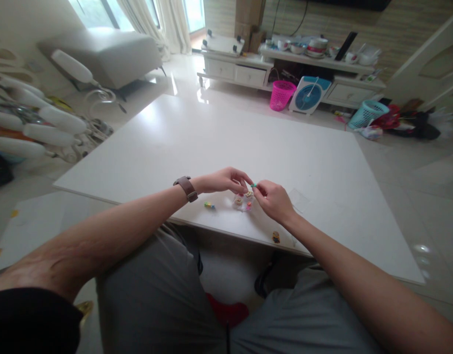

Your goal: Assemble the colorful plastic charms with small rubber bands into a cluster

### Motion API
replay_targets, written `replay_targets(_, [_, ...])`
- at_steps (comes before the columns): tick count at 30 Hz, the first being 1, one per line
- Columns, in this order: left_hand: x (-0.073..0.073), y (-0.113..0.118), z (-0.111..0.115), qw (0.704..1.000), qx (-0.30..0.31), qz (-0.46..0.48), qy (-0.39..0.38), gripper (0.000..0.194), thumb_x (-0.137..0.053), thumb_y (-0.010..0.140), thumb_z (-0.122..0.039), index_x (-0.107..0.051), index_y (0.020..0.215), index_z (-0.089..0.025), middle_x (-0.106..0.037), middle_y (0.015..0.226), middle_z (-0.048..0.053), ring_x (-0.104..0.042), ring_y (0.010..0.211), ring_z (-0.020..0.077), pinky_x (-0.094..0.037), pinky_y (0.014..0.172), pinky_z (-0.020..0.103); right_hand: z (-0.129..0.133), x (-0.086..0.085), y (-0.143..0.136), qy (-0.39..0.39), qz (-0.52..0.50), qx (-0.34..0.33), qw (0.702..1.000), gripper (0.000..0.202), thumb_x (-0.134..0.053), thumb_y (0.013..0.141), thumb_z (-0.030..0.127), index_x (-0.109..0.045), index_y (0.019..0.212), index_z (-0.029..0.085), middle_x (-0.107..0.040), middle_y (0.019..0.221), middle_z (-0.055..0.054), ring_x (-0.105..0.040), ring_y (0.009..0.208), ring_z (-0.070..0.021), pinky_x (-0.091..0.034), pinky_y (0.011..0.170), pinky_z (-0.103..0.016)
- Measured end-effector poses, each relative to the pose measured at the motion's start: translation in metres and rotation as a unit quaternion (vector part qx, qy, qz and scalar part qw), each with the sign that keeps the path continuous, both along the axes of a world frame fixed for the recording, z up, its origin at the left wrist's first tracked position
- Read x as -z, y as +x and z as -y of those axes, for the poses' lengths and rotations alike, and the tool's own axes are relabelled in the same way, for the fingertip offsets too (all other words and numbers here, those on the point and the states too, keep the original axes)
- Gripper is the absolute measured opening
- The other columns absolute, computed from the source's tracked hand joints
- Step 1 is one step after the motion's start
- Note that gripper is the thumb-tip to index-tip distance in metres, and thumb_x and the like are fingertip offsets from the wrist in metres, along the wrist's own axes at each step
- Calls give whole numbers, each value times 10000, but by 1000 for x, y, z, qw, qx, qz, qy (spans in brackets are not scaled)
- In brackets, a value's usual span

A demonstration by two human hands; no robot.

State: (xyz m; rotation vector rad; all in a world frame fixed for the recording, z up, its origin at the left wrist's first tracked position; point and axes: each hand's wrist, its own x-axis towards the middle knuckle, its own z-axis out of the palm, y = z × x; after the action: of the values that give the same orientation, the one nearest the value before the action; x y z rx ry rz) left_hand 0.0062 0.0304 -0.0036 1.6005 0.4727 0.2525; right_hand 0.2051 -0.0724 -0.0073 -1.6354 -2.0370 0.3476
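My right hand (273,199) pinches a small green piece (253,185) between thumb and fingers. My left hand (229,181) is held just left of it, fingers bent and apart, the index fingertip at or close to the green piece. Below both hands sits a small clear plastic box (242,208) with compartments. It holds pale beige bits (238,201) and a small orange-pink piece (249,205). A little yellow, green and blue piece (209,205) lies to the left of the box. Nearer the table's front edge is a flat yellow and dark cartoon figure (276,237).
The white table (248,132) spans the view before my knees. A thin clear sheet or lid (299,200) lies right of my right hand. On the floor beyond stand a pink basket (281,96), a blue and white fan (309,95) and a turquoise basket (368,114).
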Motion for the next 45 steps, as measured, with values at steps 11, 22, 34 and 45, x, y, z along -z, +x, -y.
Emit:
replay_targets(11, [-1,1,1,1000,5,6,-18,390,-756,772,-262,-679,1134,-141,-737,923,80,-681,822,135,-538,765,259,0,1,0,11,1,-16,1000,302,-450,967,306,-502,691,194,-544,696,-7,-476,642,-132,-291,623,-265])
replay_targets(22, [-4,1,3,1000,1,-14,-8,370,-743,778,-260,-676,1120,-136,-733,919,83,-680,822,134,-537,786,279,2,-2,-1,-8,7,8,1000,227,-509,924,333,-598,766,197,-633,756,-11,-536,668,-133,-330,629,-253])
replay_targets(34, [-4,0,2,1000,-8,-15,-6,381,-737,792,-280,-671,1143,-146,-732,939,92,-688,826,141,-555,787,285,2,-3,-1,-4,4,31,1000,195,-526,914,339,-631,826,202,-656,771,-16,-566,677,-144,-343,624,-254])
replay_targets(45, [-6,1,4,1000,-4,-22,-12,364,-723,805,-286,-672,1135,-139,-727,943,91,-684,830,144,-550,802,300,2,-2,-1,-8,18,10,1000,212,-499,925,301,-601,772,197,-636,755,-12,-542,664,-136,-324,628,-255])
